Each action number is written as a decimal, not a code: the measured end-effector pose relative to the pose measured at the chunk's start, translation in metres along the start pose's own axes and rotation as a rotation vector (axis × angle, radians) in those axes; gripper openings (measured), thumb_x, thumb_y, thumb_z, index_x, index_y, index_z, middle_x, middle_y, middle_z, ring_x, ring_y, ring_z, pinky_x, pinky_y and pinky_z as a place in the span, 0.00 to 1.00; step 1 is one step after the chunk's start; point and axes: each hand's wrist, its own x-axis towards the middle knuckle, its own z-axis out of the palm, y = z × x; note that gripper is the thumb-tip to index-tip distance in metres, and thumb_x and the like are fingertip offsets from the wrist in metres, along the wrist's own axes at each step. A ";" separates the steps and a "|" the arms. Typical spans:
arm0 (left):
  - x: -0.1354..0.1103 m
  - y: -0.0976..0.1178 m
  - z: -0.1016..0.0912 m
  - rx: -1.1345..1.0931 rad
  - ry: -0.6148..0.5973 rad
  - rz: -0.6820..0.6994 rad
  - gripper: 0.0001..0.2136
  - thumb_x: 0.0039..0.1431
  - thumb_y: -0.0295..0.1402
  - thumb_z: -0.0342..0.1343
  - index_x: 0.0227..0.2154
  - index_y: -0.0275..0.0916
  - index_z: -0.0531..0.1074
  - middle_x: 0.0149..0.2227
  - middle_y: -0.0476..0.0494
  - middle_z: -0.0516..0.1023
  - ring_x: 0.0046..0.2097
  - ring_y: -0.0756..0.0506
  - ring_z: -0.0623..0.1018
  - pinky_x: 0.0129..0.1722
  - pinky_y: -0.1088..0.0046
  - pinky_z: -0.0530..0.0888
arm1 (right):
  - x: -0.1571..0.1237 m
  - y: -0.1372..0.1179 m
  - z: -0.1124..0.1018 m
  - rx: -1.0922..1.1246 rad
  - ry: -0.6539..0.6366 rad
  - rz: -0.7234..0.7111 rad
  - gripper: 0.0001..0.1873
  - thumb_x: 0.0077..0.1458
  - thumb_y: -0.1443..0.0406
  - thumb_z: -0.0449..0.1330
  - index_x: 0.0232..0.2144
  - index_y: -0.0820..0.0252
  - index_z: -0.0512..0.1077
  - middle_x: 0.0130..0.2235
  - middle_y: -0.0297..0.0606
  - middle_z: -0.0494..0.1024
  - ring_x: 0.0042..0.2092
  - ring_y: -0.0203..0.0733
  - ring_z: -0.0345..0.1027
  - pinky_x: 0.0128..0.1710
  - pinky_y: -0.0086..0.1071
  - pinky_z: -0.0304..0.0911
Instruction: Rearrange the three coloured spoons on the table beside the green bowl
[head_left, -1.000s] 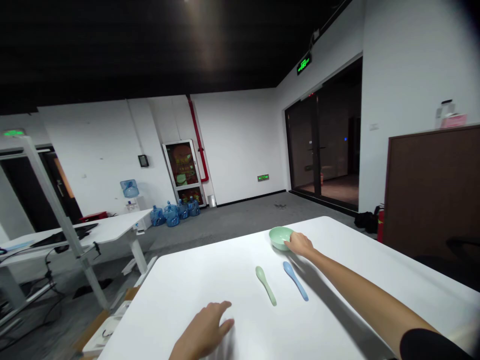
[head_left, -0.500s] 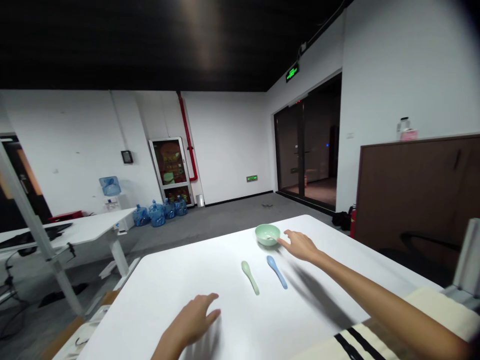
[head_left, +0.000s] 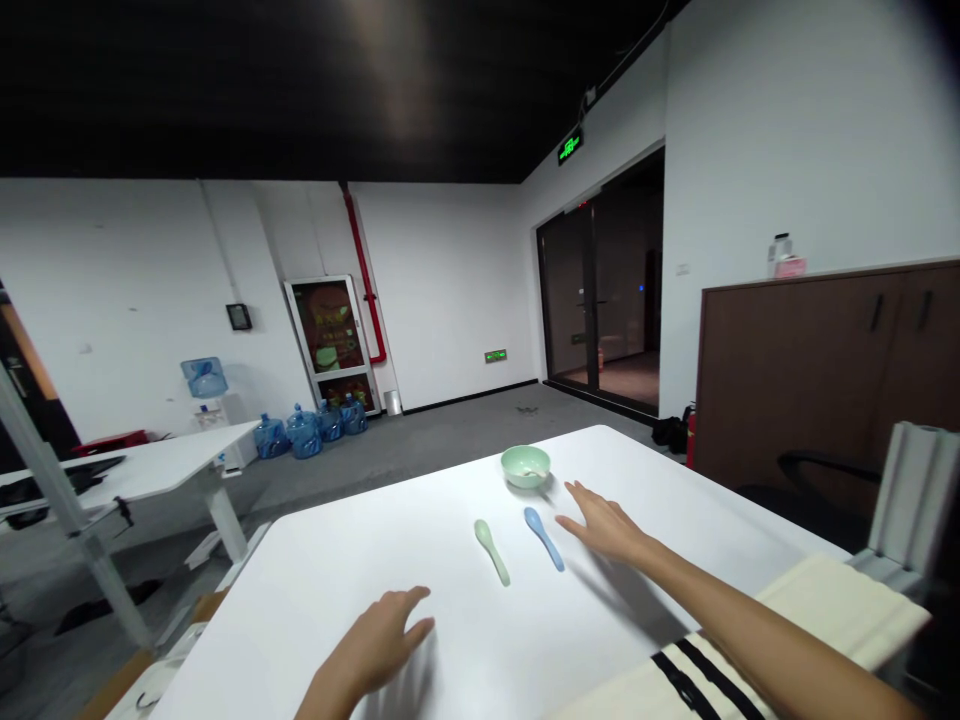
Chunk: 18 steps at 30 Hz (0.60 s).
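Observation:
A green bowl (head_left: 525, 468) sits upright near the far edge of the white table, with something small and pale inside that I cannot make out. Closer in, a light green spoon (head_left: 492, 552) and a blue spoon (head_left: 544, 538) lie side by side, apart from each other. My right hand (head_left: 602, 522) hovers just right of the bowl and the blue spoon, fingers apart and touching neither. To the left of the spoons, my left hand (head_left: 385, 638) is held over the table, thumb and fingers spread, holding nothing.
The white table (head_left: 315, 570) has a cream cloth (head_left: 817, 610) with black stripes at its right front. A metal post (head_left: 909, 500) and a chair (head_left: 817, 470) stand on the right, before a brown cabinet (head_left: 787, 370). Another table (head_left: 180, 455) is at left.
My right hand has come away from the bowl's rim and drawn back toward me. The view has turned slightly right. The bowl and both spoons keep their places on the table.

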 end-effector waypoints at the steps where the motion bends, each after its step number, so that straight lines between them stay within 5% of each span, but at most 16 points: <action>1: 0.000 0.000 0.000 -0.003 -0.002 -0.001 0.28 0.59 0.52 0.44 0.59 0.47 0.64 0.58 0.42 0.71 0.57 0.38 0.70 0.57 0.61 0.65 | 0.000 0.001 0.000 -0.001 -0.001 0.001 0.44 0.58 0.41 0.44 0.68 0.57 0.44 0.69 0.47 0.46 0.68 0.53 0.40 0.63 0.45 0.43; 13: 0.000 0.002 -0.001 0.009 -0.015 -0.007 0.27 0.60 0.51 0.44 0.60 0.47 0.63 0.58 0.41 0.70 0.57 0.39 0.70 0.57 0.61 0.65 | -0.001 0.001 0.002 0.014 0.022 -0.007 0.44 0.58 0.41 0.45 0.68 0.58 0.45 0.68 0.47 0.50 0.67 0.52 0.45 0.62 0.41 0.45; 18: 0.001 0.000 0.001 0.005 -0.013 -0.010 0.27 0.60 0.51 0.44 0.60 0.47 0.63 0.58 0.41 0.70 0.58 0.39 0.70 0.57 0.61 0.65 | -0.006 -0.006 -0.006 0.026 0.018 -0.003 0.40 0.58 0.44 0.46 0.65 0.60 0.54 0.65 0.47 0.59 0.64 0.53 0.52 0.61 0.41 0.49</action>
